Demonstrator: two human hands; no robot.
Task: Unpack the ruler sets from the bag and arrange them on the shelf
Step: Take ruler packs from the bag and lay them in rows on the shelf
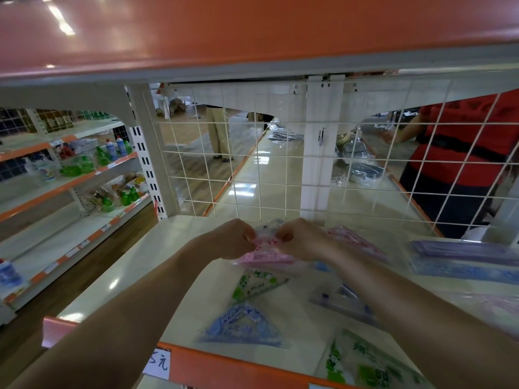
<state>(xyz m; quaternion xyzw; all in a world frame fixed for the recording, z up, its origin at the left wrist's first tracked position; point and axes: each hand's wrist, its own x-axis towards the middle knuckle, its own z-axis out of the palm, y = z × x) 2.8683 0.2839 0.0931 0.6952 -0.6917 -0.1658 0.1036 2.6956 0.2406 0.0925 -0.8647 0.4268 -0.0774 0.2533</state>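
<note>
At the centre of the frame, the left hand (pixel 233 238) and right hand (pixel 302 238) are both pinching the top edge of a pink ruler set (pixel 265 252). They are probably squaring it for the shelf (pixel 179 248), behind the green set (pixel 259 282) and blue set (pixel 241 324).

hands (pixel 230 240) 2 | ruler sets (pixel 244 324) at least 8 | people (pixel 463 153) beyond 2
</note>
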